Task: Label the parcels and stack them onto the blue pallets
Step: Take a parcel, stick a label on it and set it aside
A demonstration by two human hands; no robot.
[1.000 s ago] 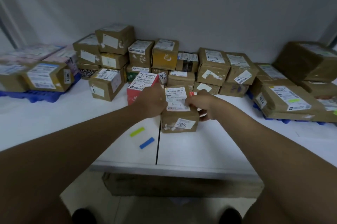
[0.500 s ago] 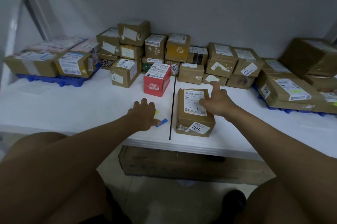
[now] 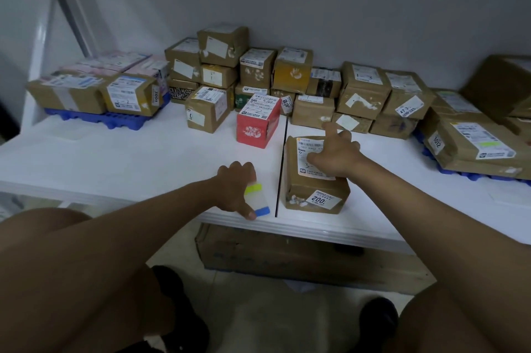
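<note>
A brown parcel (image 3: pixel 313 189) with a white shipping label on top and a "200" sticker on its front stands near the table's front edge. My right hand (image 3: pixel 334 156) rests on its top, fingers stretched out over the label. Just left of the parcel, my left hand (image 3: pixel 237 186) pinches a small translucent sticker sheet (image 3: pixel 256 199) with a yellow tab at one end and a blue tab at the other. It holds the sheet at the table surface. One blue pallet (image 3: pixel 115 120) with parcels sits at the far left, another (image 3: pixel 474 176) at the right.
A red box (image 3: pixel 257 128) stands just behind my hands. Several brown parcels (image 3: pixel 362 94) are piled in a row along the back wall. A seam (image 3: pixel 283 168) splits the white table (image 3: pixel 129 157). A long cardboard box (image 3: pixel 287 255) lies on the floor under the table edge.
Both hands let go of the brown parcel, which now stands on the table. My left hand moved left to the coloured sticker sheet and took hold of it. My right hand stayed on the parcel's top.
</note>
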